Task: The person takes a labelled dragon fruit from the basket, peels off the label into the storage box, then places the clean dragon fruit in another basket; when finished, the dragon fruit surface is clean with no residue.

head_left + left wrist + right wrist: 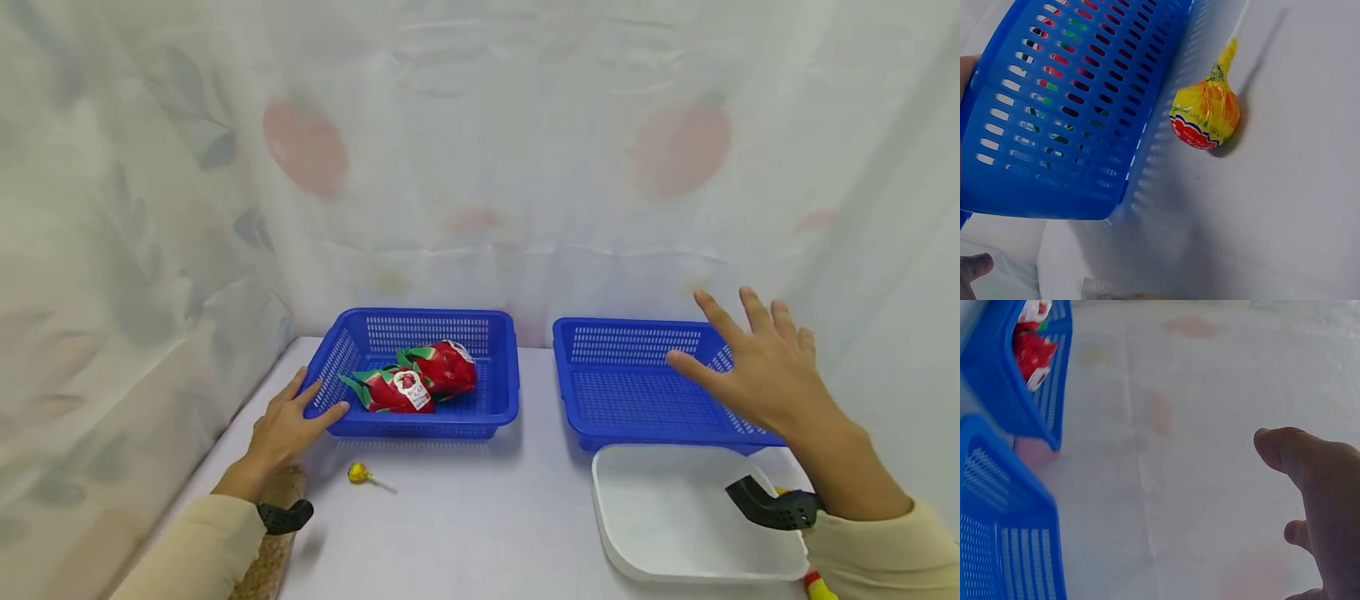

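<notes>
At the front left corner of the left blue basket (408, 427), my left hand (288, 425) rests with its fingers spread along the side and the thumb at the front rim. Two red dragon fruits (450, 371) with green tips and white labels lie inside that basket. A yellow-wrapped lollipop (1205, 115) lies on the table just in front of it. My right hand (772, 375) is raised over the right end of a second blue basket (626, 400), fingers spread and holding nothing. That basket contains nothing visible.
A white tub (693, 508) stands in front of the right basket, below my right wrist. Something yellow and red (819, 583) shows at its right side. A brown, cork-like object (262, 567) is partly hidden under my left forearm. A patterned curtain (480, 167) hangs behind.
</notes>
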A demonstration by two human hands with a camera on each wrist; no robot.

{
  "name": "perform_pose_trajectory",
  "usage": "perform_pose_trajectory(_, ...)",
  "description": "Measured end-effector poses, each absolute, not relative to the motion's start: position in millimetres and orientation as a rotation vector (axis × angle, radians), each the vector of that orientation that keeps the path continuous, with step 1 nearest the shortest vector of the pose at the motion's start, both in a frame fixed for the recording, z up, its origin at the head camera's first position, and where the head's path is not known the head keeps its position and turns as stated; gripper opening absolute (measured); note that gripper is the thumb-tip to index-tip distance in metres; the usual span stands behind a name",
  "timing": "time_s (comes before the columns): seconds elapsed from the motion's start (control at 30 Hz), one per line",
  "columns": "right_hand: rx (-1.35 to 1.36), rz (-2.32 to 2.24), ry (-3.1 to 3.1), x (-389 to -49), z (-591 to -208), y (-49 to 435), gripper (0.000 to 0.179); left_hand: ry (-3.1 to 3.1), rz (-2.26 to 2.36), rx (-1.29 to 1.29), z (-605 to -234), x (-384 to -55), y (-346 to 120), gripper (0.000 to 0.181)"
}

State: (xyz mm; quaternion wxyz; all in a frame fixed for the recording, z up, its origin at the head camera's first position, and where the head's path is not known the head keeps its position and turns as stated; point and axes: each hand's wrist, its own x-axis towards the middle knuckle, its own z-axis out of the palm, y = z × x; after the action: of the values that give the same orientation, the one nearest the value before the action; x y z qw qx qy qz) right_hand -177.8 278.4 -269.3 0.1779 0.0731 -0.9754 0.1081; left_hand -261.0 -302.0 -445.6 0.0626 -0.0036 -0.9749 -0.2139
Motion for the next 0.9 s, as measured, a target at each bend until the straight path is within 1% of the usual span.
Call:
perform_pose_trajectory(0.2, 0.328, 0.594, -2.701, -183.7, -258.5, 244.9, 0.087, -2.94, -0.663, -0.02, -446.7, -261.0, -302.9, 0.097)
perform_pose_trajectory(0.47, 0.411, 0.857, -2.697, -204.0, -255.4, 196.4, 0.085, -2.921, -0.675, -0.027, -450.2, -262.3, -304.2, 0.097)
perform_pose_trajectory(0.63, 0.445, 0.978, -2.695, -226.2, -266.8, 169.3, 0.085, -2.928, -0.679, -0.006, -448.8, -262.0, -302.8, 0.098)
perform_pose_trajectory(0.9, 0.462, 1.256, -2.662, -266.6, -296.4, 123.2, 0.084, -2.926, -0.674, 0.01, -446.7, -261.3, -301.6, 0.098)
